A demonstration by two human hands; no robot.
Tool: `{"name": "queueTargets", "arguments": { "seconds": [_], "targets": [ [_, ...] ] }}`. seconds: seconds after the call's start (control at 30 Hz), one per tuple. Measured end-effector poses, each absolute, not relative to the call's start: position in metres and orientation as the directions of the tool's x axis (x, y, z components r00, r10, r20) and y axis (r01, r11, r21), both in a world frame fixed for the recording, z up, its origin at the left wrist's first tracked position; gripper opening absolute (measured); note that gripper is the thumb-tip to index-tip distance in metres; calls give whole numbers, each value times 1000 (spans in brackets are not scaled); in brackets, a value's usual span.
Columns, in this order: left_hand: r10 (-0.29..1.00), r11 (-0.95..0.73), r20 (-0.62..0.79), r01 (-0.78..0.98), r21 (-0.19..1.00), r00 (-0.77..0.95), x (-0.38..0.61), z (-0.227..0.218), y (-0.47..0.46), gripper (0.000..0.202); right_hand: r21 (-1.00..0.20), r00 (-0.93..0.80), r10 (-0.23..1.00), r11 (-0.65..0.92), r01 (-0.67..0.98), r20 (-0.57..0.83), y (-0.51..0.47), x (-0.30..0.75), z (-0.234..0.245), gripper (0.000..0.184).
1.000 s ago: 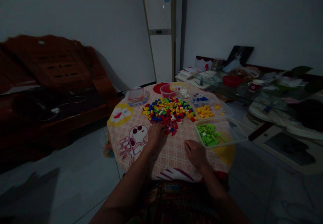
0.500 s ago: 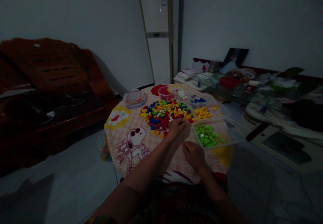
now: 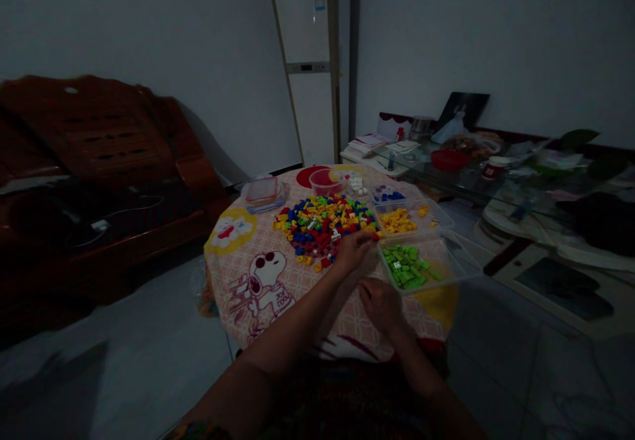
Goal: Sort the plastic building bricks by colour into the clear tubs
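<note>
My left hand (image 3: 355, 252) reaches over the near right edge of a mixed heap of toy building bricks (image 3: 317, 218) in red, yellow, blue, green and white. Its fingers are drawn together, with the tips at a small red brick (image 3: 376, 236); whether they grip it is unclear. Lower and to the right, my right hand (image 3: 381, 304) rests on the tablecloth with curled fingers, and anything inside it is hidden. Right of both hands lies a clear tray of green bricks (image 3: 404, 266). Yellow bricks (image 3: 397, 221) fill part of another clear tray behind it.
Blue bricks (image 3: 388, 196) sit in a further clear tray, with white bricks (image 3: 357, 188) beside it. A round clear tub (image 3: 325, 182) stands behind the heap. Stacked lids or boxes (image 3: 262, 194) lie back left. A cluttered glass table (image 3: 476, 185) flanks the right.
My left hand has shifted slightly right, from the heap's front edge to the red brick near the trays. My right hand stays in place.
</note>
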State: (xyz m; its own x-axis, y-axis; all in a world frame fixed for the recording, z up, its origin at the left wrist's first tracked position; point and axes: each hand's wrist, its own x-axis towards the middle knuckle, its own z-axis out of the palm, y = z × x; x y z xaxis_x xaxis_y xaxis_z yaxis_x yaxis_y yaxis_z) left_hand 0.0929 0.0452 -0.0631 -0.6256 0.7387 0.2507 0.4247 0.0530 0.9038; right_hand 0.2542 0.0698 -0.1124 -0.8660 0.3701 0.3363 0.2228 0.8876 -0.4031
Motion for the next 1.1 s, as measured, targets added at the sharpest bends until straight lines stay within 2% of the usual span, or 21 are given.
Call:
{"name": "queueTargets", "arguments": {
  "seconds": [0.1,0.2,0.4,0.5,0.63,0.8,0.93,1.1],
  "targets": [
    [727,198,287,592,781,-623,86,-65,7,31,-404,-869,374,885,230,324,70,255,-112,24],
    [698,306,314,665,682,-643,75,-61,-26,31,-399,-871,369,888,228,325,72,255,-113,23],
    [595,529,292,639,558,-748,54,-55,-73,32,-397,-869,353,895,206,346,74,255,-116,23],
    [619,596,240,646,476,-748,47,-56,-83,33,-406,-867,353,892,198,352,74,255,-116,24],
    [661,630,163,660,409,-732,43,-60,-84,24,-400,-865,361,892,211,347,73,255,-115,24],
    [670,642,138,663,386,-729,38,-63,-82,37,-394,-866,365,892,221,342,73,255,-115,22],
    [707,585,140,684,436,-693,34,-62,-84,43,-396,-866,364,892,219,342,73,255,-116,22],
    [593,582,212,595,554,-777,34,-52,-77,42,-411,-865,368,886,216,340,73,255,-118,21]
  ]
}}
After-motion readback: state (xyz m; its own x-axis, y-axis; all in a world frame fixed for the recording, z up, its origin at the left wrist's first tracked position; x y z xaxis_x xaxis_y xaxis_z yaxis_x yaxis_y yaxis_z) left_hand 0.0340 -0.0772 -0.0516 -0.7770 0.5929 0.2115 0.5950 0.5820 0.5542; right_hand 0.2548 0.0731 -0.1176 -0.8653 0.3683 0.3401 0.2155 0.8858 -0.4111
